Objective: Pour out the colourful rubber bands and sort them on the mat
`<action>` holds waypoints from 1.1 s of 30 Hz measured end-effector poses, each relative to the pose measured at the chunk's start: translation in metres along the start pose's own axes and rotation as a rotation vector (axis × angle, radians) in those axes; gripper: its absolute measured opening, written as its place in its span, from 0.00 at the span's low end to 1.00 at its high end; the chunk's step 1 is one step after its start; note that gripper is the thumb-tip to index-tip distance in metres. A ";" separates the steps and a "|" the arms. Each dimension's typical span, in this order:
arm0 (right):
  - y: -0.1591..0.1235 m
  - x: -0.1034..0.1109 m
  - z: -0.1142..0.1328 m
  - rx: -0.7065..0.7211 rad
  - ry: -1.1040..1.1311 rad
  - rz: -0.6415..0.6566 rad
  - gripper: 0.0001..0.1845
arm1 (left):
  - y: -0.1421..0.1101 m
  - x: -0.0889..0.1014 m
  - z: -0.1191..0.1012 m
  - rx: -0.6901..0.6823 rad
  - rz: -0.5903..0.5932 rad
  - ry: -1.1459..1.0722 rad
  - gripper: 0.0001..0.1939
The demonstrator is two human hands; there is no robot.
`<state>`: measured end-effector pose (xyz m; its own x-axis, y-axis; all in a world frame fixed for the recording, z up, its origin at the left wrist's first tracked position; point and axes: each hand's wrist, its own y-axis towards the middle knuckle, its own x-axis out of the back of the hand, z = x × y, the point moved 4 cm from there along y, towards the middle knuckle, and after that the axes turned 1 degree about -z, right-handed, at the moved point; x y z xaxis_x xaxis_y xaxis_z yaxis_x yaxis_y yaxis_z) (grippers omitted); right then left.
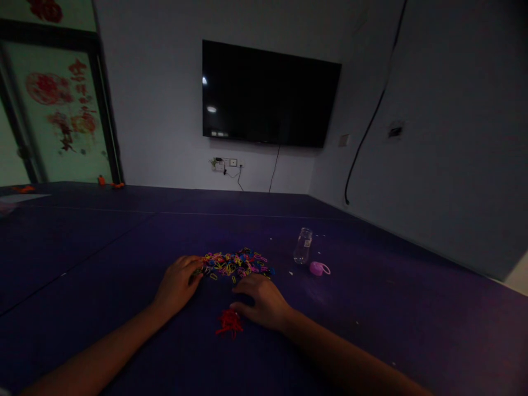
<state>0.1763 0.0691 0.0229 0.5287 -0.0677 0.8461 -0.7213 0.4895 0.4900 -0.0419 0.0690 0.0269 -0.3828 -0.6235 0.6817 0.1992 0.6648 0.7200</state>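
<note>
On the dark purple surface, the left hand (pixel 177 283) touches a heap of small multicoloured plastic clips (pixel 231 264), its hold unclear, while the loosely curled right hand (pixel 262 300), fingers apart, could scatter the small red pile (pixel 230 322) by brushing it.

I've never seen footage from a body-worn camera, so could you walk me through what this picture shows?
There is no robot here: two bare hands do the work, and a camera on the person's head looks forward and down at them. This is its only picture. The left hand is at the near left edge of a mixed pile of small colourful loops on a dark purple surface. The right hand is between that pile and a smaller red heap. Whether either hand grips a piece is too dim to tell. To the right stand a clear bottle and, beside it, a pink cap with a ring. A dark television hangs on the wall behind.
</note>
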 end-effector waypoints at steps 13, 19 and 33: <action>0.001 0.002 0.002 0.012 0.010 -0.020 0.10 | -0.004 -0.007 -0.002 -0.002 0.119 0.023 0.14; 0.001 -0.001 0.000 0.016 -0.001 -0.004 0.10 | -0.009 -0.020 0.009 0.080 0.245 0.096 0.22; 0.001 -0.003 -0.002 0.036 -0.013 0.010 0.09 | -0.010 -0.027 0.015 0.174 0.343 0.105 0.23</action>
<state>0.1746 0.0711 0.0201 0.5159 -0.0742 0.8534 -0.7421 0.4591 0.4885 -0.0468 0.0852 -0.0012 -0.2248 -0.3856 0.8948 0.1401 0.8960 0.4213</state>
